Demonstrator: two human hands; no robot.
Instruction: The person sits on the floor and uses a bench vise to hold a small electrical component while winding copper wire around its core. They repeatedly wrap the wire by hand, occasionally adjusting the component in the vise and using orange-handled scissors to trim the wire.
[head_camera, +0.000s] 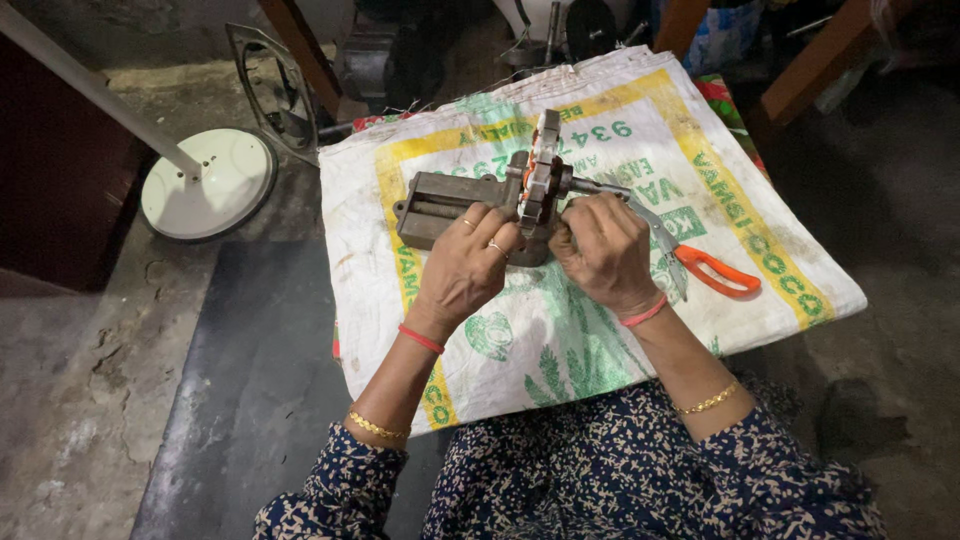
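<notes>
I see left hand (468, 270) gripping metal vise (450, 205) | right hand (603, 250) closed on stator core (541, 175), scissors (700, 262) just beside

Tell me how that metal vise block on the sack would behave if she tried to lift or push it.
The metal vise block looks like solid cast metal, so probably heavy for its size and fully rigid. It sits flat on the woven sack, so it likely drags rather than rolls. The left hand rests on it, perhaps steadying it.
</notes>
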